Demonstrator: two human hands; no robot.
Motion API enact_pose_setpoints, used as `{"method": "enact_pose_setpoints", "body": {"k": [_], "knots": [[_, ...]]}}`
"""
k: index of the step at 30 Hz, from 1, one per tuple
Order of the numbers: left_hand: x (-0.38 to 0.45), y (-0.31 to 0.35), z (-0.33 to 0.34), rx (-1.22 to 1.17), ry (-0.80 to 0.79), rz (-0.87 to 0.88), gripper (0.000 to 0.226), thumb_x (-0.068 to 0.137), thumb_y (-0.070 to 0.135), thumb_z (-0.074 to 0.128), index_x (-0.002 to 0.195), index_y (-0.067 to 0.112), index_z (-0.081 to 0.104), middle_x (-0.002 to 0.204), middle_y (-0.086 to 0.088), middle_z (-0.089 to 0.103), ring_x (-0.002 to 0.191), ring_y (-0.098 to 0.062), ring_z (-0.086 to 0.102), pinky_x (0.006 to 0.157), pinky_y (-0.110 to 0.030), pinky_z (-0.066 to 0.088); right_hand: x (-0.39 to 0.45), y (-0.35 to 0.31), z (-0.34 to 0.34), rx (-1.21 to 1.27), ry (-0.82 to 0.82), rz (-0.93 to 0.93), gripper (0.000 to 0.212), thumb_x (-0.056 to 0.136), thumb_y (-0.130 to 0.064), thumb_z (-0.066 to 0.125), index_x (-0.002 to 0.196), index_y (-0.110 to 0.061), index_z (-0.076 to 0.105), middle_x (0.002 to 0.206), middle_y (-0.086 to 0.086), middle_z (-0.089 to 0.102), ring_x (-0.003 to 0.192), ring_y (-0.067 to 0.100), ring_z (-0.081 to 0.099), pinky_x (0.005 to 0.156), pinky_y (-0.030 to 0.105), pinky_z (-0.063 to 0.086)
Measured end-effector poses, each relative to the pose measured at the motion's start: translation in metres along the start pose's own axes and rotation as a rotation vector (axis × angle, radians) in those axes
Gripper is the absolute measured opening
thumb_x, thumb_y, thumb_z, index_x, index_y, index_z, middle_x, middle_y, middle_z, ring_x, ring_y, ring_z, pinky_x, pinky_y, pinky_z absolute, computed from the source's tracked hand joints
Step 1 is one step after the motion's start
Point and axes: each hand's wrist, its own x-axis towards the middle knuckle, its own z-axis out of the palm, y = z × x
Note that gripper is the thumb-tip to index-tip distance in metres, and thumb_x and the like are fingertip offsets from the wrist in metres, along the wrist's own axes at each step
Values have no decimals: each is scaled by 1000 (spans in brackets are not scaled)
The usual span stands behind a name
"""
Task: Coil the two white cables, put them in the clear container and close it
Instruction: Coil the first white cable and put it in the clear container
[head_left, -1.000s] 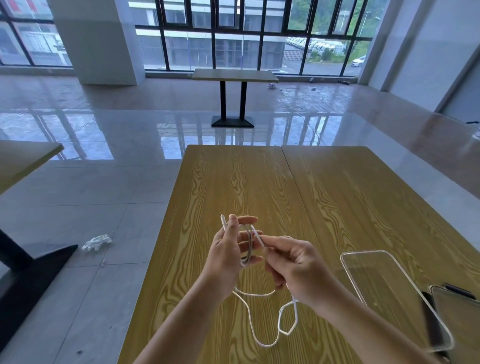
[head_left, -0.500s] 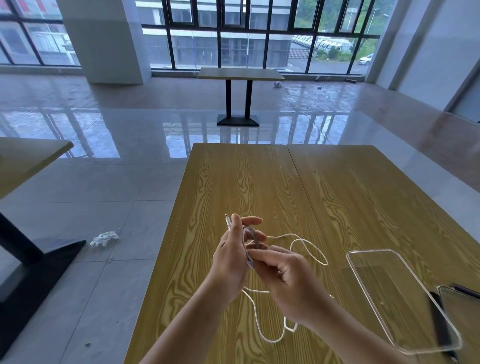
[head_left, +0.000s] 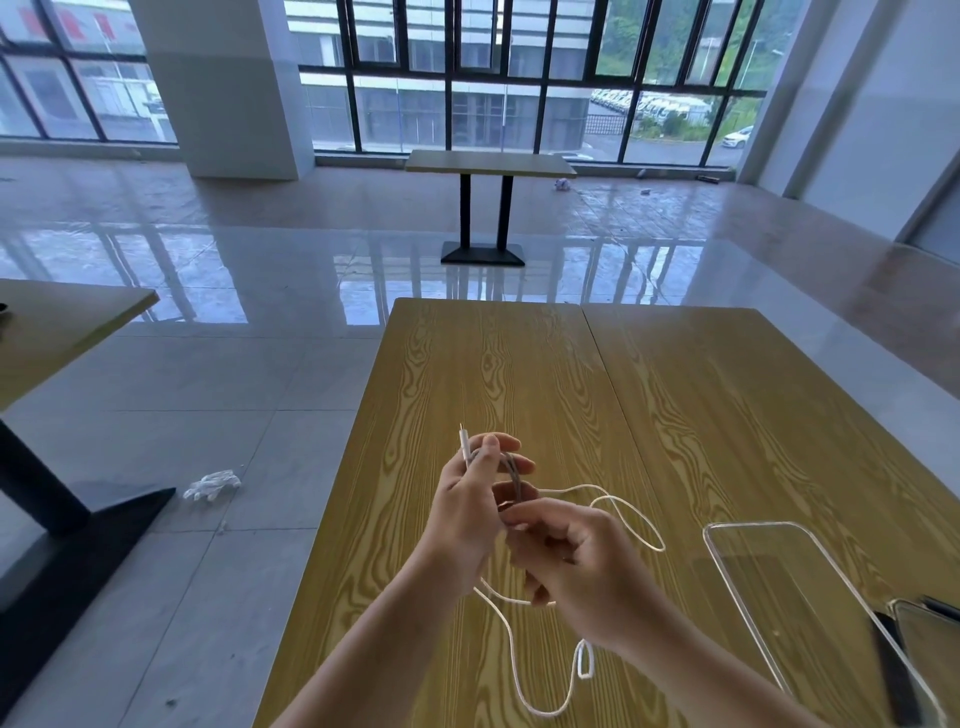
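Observation:
A white cable (head_left: 631, 512) is partly wound around the fingers of my left hand (head_left: 470, 506), which grips the coil with one plug end sticking up past the thumb. My right hand (head_left: 576, 564) pinches the cable just below the coil, close against the left fingers. A loose loop swings out to the right over the wooden table (head_left: 519, 374), and the slack hangs down toward me and ends in a small bend. The clear container (head_left: 810, 623) lies open on the table to the right of my hands. A second white cable is not visible.
A second clear piece (head_left: 930, 639) with a dark object under it sits at the lower right edge. Left of the table is bare tiled floor with a crumpled white scrap (head_left: 213, 486). Another table's corner (head_left: 78, 322) and black base stand at far left.
My right hand has drawn the cable down and under the coil, closer to my left fingers. The loose loop has swung out to the right. The camera view has shifted slightly.

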Motion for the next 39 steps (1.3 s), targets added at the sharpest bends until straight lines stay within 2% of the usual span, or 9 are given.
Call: {"method": "enact_pose_setpoints", "body": {"k": [5,8,11,16,22,27,29,35,39], "knots": [[16,21,-7,-18,57,12,35,106,30,38,94,12,65,82,-9,72,65,-22,66,54,-33,54,-1,11,-11,-24,-250,101,23,101,-21,57,86,-9,71,63,-2,65,54,10,60,55,27,54],[23,35,-11,-35,50,24,37,106,31,37,91,13,66,83,-11,71,66,-22,65,55,-34,53,1,16,-21,-149,-460,119,19,102,-24,54,98,-19,73,72,-8,70,65,2,64,67,18,52],[29,48,-10,-68,42,58,38,106,31,36,89,14,65,77,-9,72,63,-21,64,51,-32,52,8,21,-33,-279,-602,179,19,101,-19,53,106,-21,72,78,-11,72,63,-8,63,62,7,46],[36,67,-10,-121,11,131,37,106,30,36,90,13,64,76,-9,72,62,-21,64,50,-31,51,19,39,-46,-552,-774,252,16,99,-30,55,99,-29,71,98,-3,75,65,13,53,63,31,45],[35,71,-11,-71,-67,81,38,106,33,37,91,14,67,79,-8,71,62,-19,62,51,-29,50,40,38,-56,-862,-639,121,22,100,-32,55,89,-19,69,82,-3,72,49,-1,53,49,15,41],[33,66,-14,-52,-101,27,39,105,34,39,94,16,71,81,-8,72,61,-19,63,50,-28,50,49,35,-59,-915,-537,30,31,100,-27,56,73,-14,63,65,1,61,51,8,48,60,35,52],[35,68,-18,-68,-89,20,40,104,35,40,91,17,73,81,-8,73,61,-19,64,49,-28,50,50,36,-62,-874,-500,-6,35,99,-25,57,65,-17,56,58,-4,52,47,5,44,53,27,47],[41,70,-32,-63,-32,8,39,103,35,43,89,18,74,81,-8,74,62,-18,66,50,-29,51,56,28,-77,-738,-368,-93,21,99,-24,60,87,-12,72,57,1,60,44,3,49,45,15,39],[40,60,-34,8,-109,-40,40,102,34,44,85,24,78,84,-7,74,63,-18,67,51,-28,52,61,10,-88,-867,-388,-177,21,99,-22,60,89,-11,74,58,5,63,45,13,48,47,20,39]]}}
